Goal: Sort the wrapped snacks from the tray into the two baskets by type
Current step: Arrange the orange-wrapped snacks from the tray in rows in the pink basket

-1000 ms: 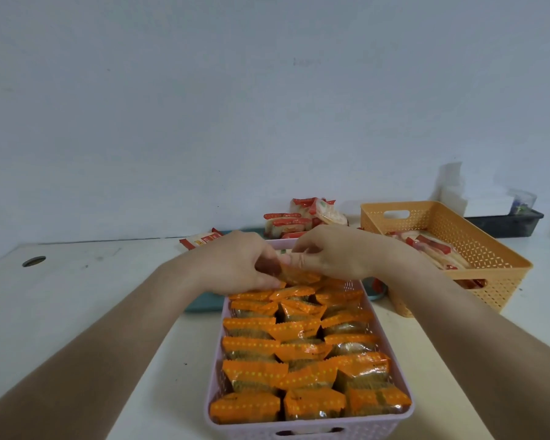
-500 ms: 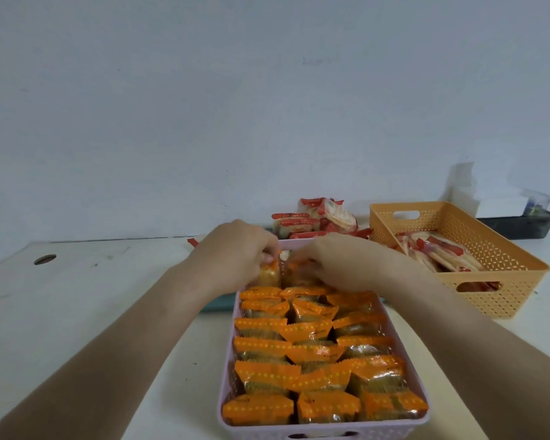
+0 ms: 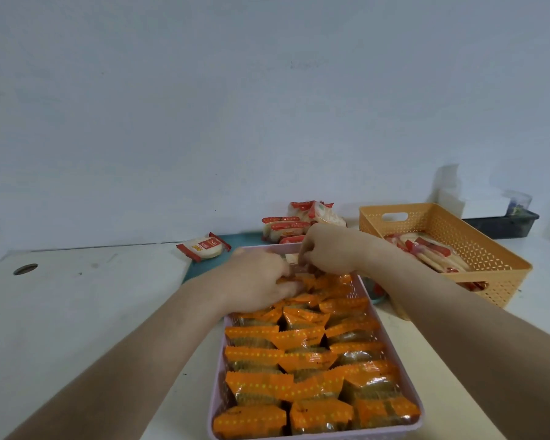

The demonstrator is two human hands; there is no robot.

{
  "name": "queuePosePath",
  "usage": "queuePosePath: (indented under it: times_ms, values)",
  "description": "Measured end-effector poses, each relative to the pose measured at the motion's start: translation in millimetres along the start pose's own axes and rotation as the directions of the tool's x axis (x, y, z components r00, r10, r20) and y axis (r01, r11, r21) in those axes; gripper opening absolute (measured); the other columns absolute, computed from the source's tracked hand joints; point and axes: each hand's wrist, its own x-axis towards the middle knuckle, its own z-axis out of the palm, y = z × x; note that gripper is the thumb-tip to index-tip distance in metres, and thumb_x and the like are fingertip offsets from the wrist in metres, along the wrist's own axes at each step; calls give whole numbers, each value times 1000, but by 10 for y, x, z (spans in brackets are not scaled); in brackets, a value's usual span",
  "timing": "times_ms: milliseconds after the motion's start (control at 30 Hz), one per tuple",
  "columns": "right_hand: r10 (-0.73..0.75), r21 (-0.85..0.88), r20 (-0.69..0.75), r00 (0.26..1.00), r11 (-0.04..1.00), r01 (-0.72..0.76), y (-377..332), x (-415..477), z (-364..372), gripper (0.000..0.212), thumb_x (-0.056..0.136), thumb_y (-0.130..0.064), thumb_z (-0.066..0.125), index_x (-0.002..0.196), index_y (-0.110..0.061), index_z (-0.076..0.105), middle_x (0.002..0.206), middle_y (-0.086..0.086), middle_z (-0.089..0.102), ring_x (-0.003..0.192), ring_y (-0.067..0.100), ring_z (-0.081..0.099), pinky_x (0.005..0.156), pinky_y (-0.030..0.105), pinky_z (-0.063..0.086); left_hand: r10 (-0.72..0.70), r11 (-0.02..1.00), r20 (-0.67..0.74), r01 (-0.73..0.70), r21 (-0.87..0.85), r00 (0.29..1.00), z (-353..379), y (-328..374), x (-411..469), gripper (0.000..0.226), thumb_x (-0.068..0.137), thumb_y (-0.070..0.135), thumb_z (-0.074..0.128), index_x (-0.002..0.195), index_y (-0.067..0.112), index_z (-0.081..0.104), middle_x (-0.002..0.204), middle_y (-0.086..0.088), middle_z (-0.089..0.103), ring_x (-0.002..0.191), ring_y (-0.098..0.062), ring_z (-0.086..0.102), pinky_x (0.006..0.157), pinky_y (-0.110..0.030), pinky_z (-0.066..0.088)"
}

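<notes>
A pink basket (image 3: 261,248) in front of me holds several rows of orange-wrapped snacks (image 3: 299,360). My left hand (image 3: 261,281) lies on the packets at the basket's far end, fingers resting on an orange one. Just behind it, my right hand (image 3: 327,249) has curled fingers that pinch a packet at the far rim. The packet itself is mostly hidden. Behind the basket is a teal tray (image 3: 245,241) with a pile of red-and-white snacks (image 3: 286,227) and a single one (image 3: 204,248). An orange basket (image 3: 496,281) at the right holds more red-and-white snacks (image 3: 432,252).
A dark bin (image 3: 502,225) and a white box (image 3: 477,203) stand against the wall at the back right. The white table has a round cable hole (image 3: 25,268) at far left. A plain wall rises close behind the tray.
Both hands have stayed at the pink basket's far end. The left hand has dropped lower onto the orange packets, and the right hand has drawn back toward the far rim.
</notes>
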Motion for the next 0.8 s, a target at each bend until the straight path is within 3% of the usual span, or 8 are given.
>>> queuePosePath:
  times_ms: [167,233,400,500,567,667,733,800]
  values:
    - [44,-271,7,999,962,-41,-141,-12,3,24,93,-8,53,116,-7,58,85,1,54,83,17,54,73,26,49,-27,999,141,22,37,990,-51,-28,37,32,99,45,39,107,28,65,95,7,62,91,-12,56,83,-35,45]
    - [58,-351,73,996,936,-28,-210,21,3,28,94,-9,53,121,-6,56,92,4,55,88,19,53,77,27,46,-19,1000,156,21,-9,988,-43,-51,44,32,101,44,34,107,29,62,99,6,63,93,-13,57,88,-39,46]
    - [87,-468,223,971,883,28,-307,100,29,33,96,-11,50,129,-8,54,116,8,57,100,20,53,92,32,44,-2,999,41,3,-34,999,81,-42,8,41,100,47,24,118,31,57,102,7,64,97,-13,56,95,-47,42]
    - [79,-510,265,961,858,70,-306,101,61,28,95,-13,51,123,-10,57,92,1,52,94,21,52,90,33,45,-10,998,-15,9,-62,1000,153,-7,-29,37,102,42,28,125,33,55,113,7,65,104,-12,57,98,-44,43]
    - [26,-523,185,982,849,76,-293,58,37,8,93,-17,55,98,-13,59,75,-2,46,77,17,50,82,32,48,-2,997,-42,-1,-78,999,185,-10,-53,37,102,42,29,127,35,55,120,7,64,108,-12,58,99,-42,44]
    - [-87,-395,-37,996,916,65,-224,-69,-78,32,87,-36,59,64,-17,49,68,-3,50,63,13,48,63,28,44,-18,997,-48,14,-77,999,191,-29,-55,38,101,43,30,120,33,61,109,7,67,100,-11,60,96,-40,46]
    - [-145,-254,-158,977,962,102,-163,-121,-134,28,84,-46,59,74,-19,60,79,-3,59,75,15,54,66,28,42,-24,997,-88,17,-79,996,196,-42,-42,41,99,46,30,107,30,67,97,8,67,92,-9,60,92,-40,47]
    - [-140,-81,-233,962,989,124,-101,-145,-124,19,84,-43,63,90,-25,57,91,-5,59,86,16,54,70,29,44,-4,997,-154,-8,-77,988,204,-50,-35,44,97,46,33,90,26,71,88,8,64,86,-7,56,87,-37,47]
